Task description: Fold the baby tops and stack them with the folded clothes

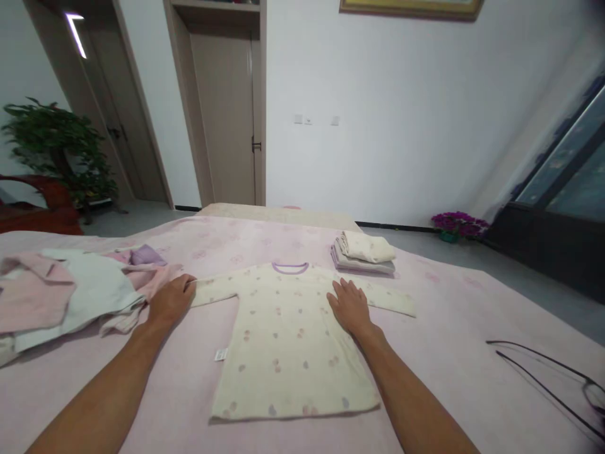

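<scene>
A small cream long-sleeved shirt [288, 347] with a purple neckline and a pattern of small hearts lies spread out flat, its neck pointing away from me. My left hand [174, 295] is closed on the cuff of the sleeve on the left, which is stretched out sideways. Flat on the shirt, near where the other sleeve joins the body, rests my right hand [350, 306] with its fingers a little apart. That sleeve reaches out to the right past my hand. A white label sticks out at the shirt's left side seam.
Pink patterned cloth [439, 378] covers the surface. Loose pink, white and purple clothes [85, 290] are heaped at the left. Behind the shirt, to the right, stands a stack of folded clothes [363, 252]. A pair of glasses [543, 362] lies at the right edge.
</scene>
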Tool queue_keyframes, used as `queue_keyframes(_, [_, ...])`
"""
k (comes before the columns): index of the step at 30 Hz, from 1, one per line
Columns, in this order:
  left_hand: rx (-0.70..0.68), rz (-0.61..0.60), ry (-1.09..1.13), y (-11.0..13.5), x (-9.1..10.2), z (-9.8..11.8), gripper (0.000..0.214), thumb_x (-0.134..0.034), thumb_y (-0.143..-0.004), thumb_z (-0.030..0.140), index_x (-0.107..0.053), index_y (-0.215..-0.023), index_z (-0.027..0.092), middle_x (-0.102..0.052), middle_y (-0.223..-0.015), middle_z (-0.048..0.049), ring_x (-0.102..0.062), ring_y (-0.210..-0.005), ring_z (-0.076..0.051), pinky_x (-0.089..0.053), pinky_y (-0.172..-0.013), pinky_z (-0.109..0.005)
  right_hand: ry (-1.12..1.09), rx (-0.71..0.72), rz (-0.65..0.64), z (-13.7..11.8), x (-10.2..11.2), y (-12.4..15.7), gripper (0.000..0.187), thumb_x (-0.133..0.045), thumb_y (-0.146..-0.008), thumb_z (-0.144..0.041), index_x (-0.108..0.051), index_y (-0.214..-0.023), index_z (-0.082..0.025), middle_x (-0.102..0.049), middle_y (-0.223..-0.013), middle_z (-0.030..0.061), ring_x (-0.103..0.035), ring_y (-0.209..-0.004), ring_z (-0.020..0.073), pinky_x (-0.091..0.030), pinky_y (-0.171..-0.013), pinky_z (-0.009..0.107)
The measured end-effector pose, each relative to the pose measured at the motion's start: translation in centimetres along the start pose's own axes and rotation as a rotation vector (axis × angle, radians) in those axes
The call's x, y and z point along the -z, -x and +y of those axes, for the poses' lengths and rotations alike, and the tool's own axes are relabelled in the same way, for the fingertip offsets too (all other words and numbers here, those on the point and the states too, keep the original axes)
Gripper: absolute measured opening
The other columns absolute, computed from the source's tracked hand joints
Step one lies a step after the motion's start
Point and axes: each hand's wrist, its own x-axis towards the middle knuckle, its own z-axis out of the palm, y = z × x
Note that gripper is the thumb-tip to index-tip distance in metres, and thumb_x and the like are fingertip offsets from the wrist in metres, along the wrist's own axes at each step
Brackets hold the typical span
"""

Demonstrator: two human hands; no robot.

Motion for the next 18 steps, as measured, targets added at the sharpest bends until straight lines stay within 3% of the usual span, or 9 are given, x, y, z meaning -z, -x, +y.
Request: queue_keyframes(18, [0.023, 0.010, 0.112, 0.5, 0.8, 1.2, 0.032, -0.042, -0.091, 0.043, -0.066, -0.101, 0.024, -0.074, -0.100, -0.0065, -0.067, -0.093, -0.025, -0.045, -0.078, -0.032, -0.005, -0.002, -0.025, -0.1, 0.3, 0.0, 0.055, -0.034, -0.102, -0.046, -0.043, -0.150, -0.020, -0.035, -0.159, 0.0103, -0.024, -0.148, 0.0301, -0.016, -0.118, 0.050])
